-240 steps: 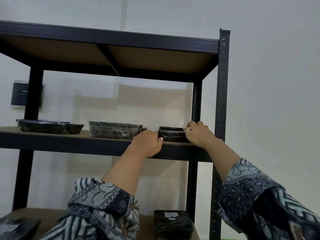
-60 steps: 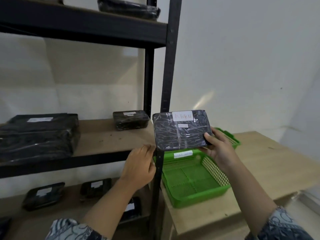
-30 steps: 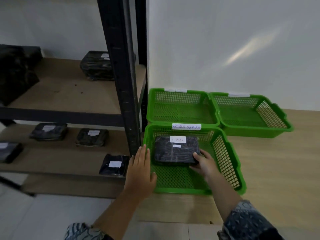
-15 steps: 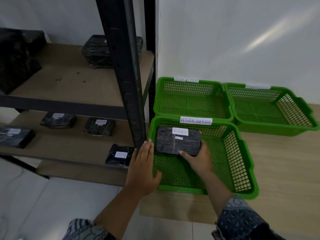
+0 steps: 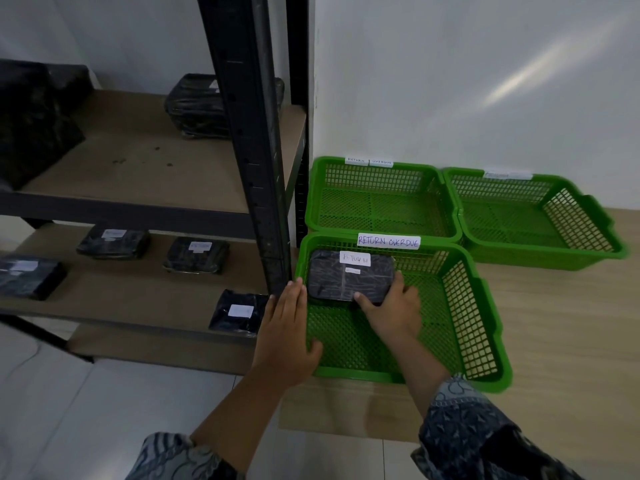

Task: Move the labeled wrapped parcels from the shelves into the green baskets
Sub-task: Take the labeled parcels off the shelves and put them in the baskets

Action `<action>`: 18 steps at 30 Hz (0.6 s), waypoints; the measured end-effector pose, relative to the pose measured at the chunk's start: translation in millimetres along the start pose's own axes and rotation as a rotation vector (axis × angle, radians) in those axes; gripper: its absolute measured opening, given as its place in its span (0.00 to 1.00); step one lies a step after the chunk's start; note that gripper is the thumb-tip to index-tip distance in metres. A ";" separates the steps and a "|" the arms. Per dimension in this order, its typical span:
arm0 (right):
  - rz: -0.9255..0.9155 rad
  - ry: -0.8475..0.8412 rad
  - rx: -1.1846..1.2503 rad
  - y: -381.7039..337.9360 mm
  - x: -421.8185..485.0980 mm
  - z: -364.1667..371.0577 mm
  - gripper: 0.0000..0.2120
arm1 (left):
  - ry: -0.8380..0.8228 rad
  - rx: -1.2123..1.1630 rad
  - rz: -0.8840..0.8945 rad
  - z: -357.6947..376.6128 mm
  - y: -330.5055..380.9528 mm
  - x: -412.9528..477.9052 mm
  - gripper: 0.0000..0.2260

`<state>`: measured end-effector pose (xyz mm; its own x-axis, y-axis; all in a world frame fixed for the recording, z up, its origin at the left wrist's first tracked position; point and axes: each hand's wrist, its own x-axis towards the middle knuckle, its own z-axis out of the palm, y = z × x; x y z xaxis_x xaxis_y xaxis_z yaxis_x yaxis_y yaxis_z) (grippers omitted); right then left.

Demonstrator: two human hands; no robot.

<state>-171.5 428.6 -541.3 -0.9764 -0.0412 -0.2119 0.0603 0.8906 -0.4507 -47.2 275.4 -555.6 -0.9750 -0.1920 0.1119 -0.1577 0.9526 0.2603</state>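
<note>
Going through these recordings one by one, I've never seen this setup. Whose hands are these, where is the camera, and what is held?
There is no machine here: these are a person's two bare hands, filmed by one wide camera on their head looking down. The right hand grips the near corner of a black wrapped parcel with a white label, lying in the nearest green basket, tagged RETURN OVERDUE. The left hand rests flat against that basket's left rim. A second basket and a third basket stand behind on the wooden platform. Left of them, a black shelf rack carries more labelled parcels.
</note>
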 end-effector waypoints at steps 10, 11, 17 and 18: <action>-0.351 0.104 -0.147 -17.2 -57.1 -13.5 0.28 | -0.126 0.061 0.079 -40.9 4.6 3.2 0.34; -0.377 0.102 -0.157 -21.8 -66.5 -14.8 0.27 | -0.113 0.064 0.106 -48.0 3.1 0.4 0.33; -0.485 0.122 -0.224 -67.7 -123.1 -22.8 0.28 | -0.012 0.066 0.216 -96.4 -24.6 -22.7 0.32; -0.496 0.131 -0.227 -78.2 -133.2 -24.5 0.28 | 0.005 0.068 0.219 -105.7 -32.0 -28.0 0.31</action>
<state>-51.2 375.5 -456.5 -0.8949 -0.4362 0.0939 -0.4447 0.8547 -0.2676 1.7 225.3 -465.7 -0.9863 0.0201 0.1639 0.0474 0.9853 0.1642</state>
